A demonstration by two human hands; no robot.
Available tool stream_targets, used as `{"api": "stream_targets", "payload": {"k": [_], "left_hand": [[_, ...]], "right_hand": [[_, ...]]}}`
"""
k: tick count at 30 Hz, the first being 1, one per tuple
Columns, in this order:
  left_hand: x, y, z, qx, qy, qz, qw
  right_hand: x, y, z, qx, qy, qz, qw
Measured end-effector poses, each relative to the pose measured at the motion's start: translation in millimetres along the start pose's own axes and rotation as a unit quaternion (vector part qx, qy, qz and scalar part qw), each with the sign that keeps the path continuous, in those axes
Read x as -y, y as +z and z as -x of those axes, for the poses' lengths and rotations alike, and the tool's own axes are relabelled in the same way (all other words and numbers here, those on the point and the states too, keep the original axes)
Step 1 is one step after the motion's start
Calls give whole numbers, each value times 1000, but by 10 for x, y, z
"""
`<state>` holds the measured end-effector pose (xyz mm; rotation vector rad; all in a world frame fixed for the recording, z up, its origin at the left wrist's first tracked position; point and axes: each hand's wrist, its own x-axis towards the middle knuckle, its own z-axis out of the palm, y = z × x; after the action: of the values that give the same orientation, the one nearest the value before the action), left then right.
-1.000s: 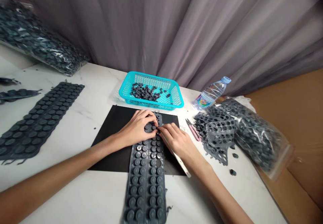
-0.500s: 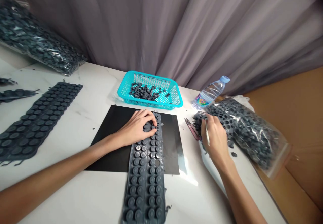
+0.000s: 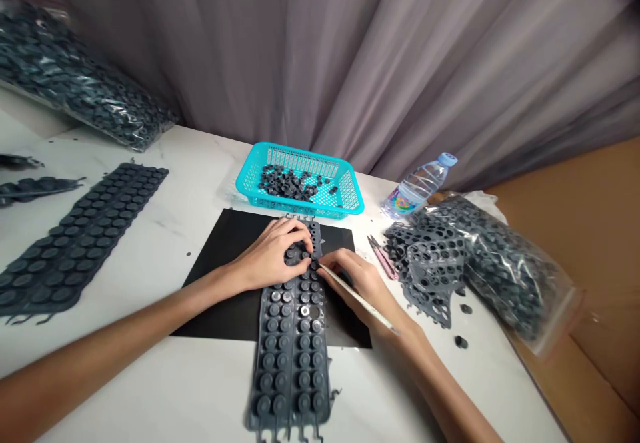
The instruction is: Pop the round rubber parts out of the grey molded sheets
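Dk grey moulded rubber sheet (image 3: 291, 343), long & narrow, lies lengthwise in front of me, far part on a flat black rectangular mat (image 3: 237, 236), near end past the mat's near edge onto the white marbled table (image 3: 200, 390). It has round raised caps in 4 columns, paired either side of a centre seam. Most caps matte; a few mid-length ones have shiny pale tops, & 1 round dk opening shows in the rightmost col., beside a bright-topped cap. Thin hooked strands stick out at the near end, + 1 curly one off the rt edge. A narrow strip w/ small holes runs by the far rt.

My left hand (image 3: 277, 253) rests on the sheet's far part, thumb & index curved w/ a gap btwn tips, caps visible there; can't tell if they pinch anything. My right hand (image 3: 357, 280) pinches a slim white tool (image 3: 360, 302) btwn thumb & fingers, tip at the sheet's rt edge, just beside the left thumb.

Far: turquoise plastic mesh basket (image 3: 310, 210) w/ small dk pieces (image 3: 287, 184). Rt: pink-handled snips (image 3: 383, 258), near a pile of holed grey rubber scraps (image 3: 433, 263). Left: another dk capped sheet (image 3: 90, 236).
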<state>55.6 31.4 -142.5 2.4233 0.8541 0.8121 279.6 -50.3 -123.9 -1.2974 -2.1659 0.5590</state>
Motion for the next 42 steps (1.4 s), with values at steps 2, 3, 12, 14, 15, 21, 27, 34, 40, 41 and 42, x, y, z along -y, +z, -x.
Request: {"api": "stream_targets", "payload": {"k": [2,3,12,14,15,21,27,34,40,41,42], "left_hand": [[6,3,1,0,-4,1,1000],[10,5,1,1,-5,4,1000],[18,9,-1,-5,-6,6,1000],[22,16,1,-6,-5,7,1000],[25,19,2,-6,-4,8,1000],[33,29,3,-8,-3,7,1000],[31,27,-1,1,-6,7,1000],[72,48,0,14,-6,23,1000],[78,35,-2,17,1,27,999],[77,32,-3,15,2,27,1000],[76,29,-5,12,3,28,1000]], "right_hand": [[-20,-4,-2,6,-7,7,1000],[-28,-11,-4,9,-8,11,1000],[41,-45,-46,19,-13,64,998],[60,-39,-52,15,-14,84,996],[65,-33,-55,13,-14,95,995],[3,9,-79,17,-53,179,982],[-75,140,-80,22,-98,266,959],[-168,-1,-67,-206,61,243,946],[-581,-616,304,-175,168,329,912],[-605,-656,332,-175,169,327,913],[-602,-666,338,-174,169,313,918]]}}
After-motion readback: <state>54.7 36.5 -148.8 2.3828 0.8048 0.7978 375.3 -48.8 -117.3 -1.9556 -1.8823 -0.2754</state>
